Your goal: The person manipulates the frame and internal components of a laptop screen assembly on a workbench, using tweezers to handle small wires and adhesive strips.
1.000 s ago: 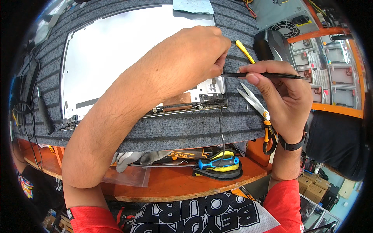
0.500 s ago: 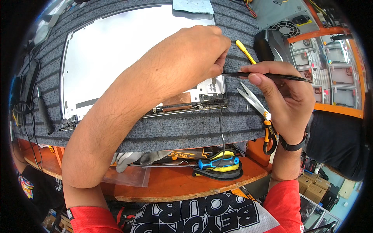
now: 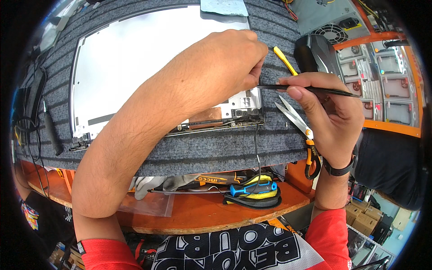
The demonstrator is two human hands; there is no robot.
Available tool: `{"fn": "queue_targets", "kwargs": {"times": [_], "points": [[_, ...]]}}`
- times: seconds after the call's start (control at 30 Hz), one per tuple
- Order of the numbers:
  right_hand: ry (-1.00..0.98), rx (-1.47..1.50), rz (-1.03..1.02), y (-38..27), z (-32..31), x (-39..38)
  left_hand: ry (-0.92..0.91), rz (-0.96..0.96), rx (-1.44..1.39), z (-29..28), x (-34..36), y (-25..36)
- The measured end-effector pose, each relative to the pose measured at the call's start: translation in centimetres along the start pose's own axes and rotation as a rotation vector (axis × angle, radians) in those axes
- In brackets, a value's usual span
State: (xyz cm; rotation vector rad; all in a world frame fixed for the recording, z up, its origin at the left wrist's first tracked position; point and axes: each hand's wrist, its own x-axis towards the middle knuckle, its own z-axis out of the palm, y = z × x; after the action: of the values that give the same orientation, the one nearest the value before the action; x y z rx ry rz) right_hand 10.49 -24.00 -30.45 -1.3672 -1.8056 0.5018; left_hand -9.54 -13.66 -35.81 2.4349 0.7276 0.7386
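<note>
A large white-backed screen panel (image 3: 121, 58) in a thin dark frame lies on the mat, with small metal fittings and a copper-coloured strip along its near edge. My left arm crosses over it. My left hand (image 3: 240, 54) is closed at the panel's right edge, its fingers curled down; what they pinch is hidden. My right hand (image 3: 335, 108), just right of the panel, grips a slim black pointed tool (image 3: 324, 90) between thumb and fingers. The tool's left end reaches the panel's edge beside my left fingertips. Whether it is tweezers or a pry stick I cannot tell.
Scissors (image 3: 294, 118) and a yellow-handled tool (image 3: 284, 60) lie right of the panel on the striped grey mat (image 3: 216, 150). A thin screwdriver (image 3: 51, 128) lies left. A blue-handled screwdriver (image 3: 253, 188) rests on the orange shelf (image 3: 193, 213) below. A black case (image 3: 317, 56) stands far right.
Hardly anything differs. The black tool in my right hand has tilted very slightly; my left hand stays at the panel's edge.
</note>
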Motion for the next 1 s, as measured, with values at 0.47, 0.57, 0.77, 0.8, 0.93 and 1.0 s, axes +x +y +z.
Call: {"fn": "queue_targets", "kwargs": {"times": [0.47, 0.57, 0.77, 0.8, 0.93, 1.0], "points": [[-0.015, -0.007, -0.013, 0.24, 0.30, 0.05, -0.009, -0.005, -0.002, -0.08, -0.07, -0.10], [-0.017, -0.018, -0.022, 0.34, 0.33, 0.04, -0.005, -0.003, 0.001, -0.06, -0.08, -0.10], [-0.008, -0.010, -0.022, 0.35, 0.33, 0.01, 0.002, -0.006, 0.002, -0.06, 0.02, -0.01], [-0.008, -0.006, -0.020, 0.43, 0.32, -0.01, -0.003, -0.007, 0.001, -0.05, 0.05, -0.01], [-0.009, -0.034, -0.049, 0.42, 0.37, 0.05, -0.008, -0.018, 0.005, -0.18, -0.01, 0.06], [-0.013, -0.053, -0.056, 0.38, 0.29, 0.09, -0.003, -0.011, -0.001, -0.16, -0.05, 0.01]]}}
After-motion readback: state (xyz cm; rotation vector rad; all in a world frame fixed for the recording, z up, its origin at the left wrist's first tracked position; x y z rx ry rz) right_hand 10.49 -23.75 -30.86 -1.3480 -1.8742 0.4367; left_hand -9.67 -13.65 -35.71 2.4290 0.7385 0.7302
